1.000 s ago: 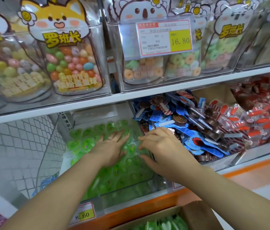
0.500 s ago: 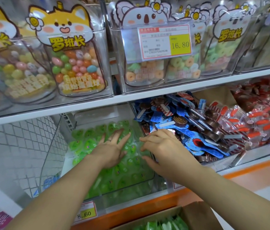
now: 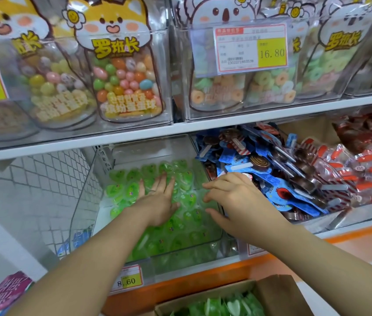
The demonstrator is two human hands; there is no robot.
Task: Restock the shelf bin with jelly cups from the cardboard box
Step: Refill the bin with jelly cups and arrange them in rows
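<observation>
A clear plastic shelf bin (image 3: 82, 199) on the lower shelf holds a layer of green heart-shaped jelly cups (image 3: 187, 221). My left hand (image 3: 157, 201) lies flat on the cups near the bin's middle, fingers straight and spread. My right hand (image 3: 233, 197) hovers at the bin's right side, fingers loosely bent over the cups, with nothing held. At the bottom edge of the view stands an open cardboard box (image 3: 278, 293) with more green jelly cups (image 3: 221, 307) inside.
A bin of blue lollipop packs (image 3: 269, 176) sits right of the jelly bin, then red-wrapped snacks (image 3: 363, 169). Candy jars (image 3: 121, 80) and a 16.80 price tag (image 3: 251, 47) fill the upper shelf. An 8.60 tag (image 3: 128, 281) hangs on the orange shelf edge. White wire mesh (image 3: 43, 190) is at the left.
My left hand has slid a little further back over the jelly cups. My right hand stays at the bin's right side. The view has tilted slightly.
</observation>
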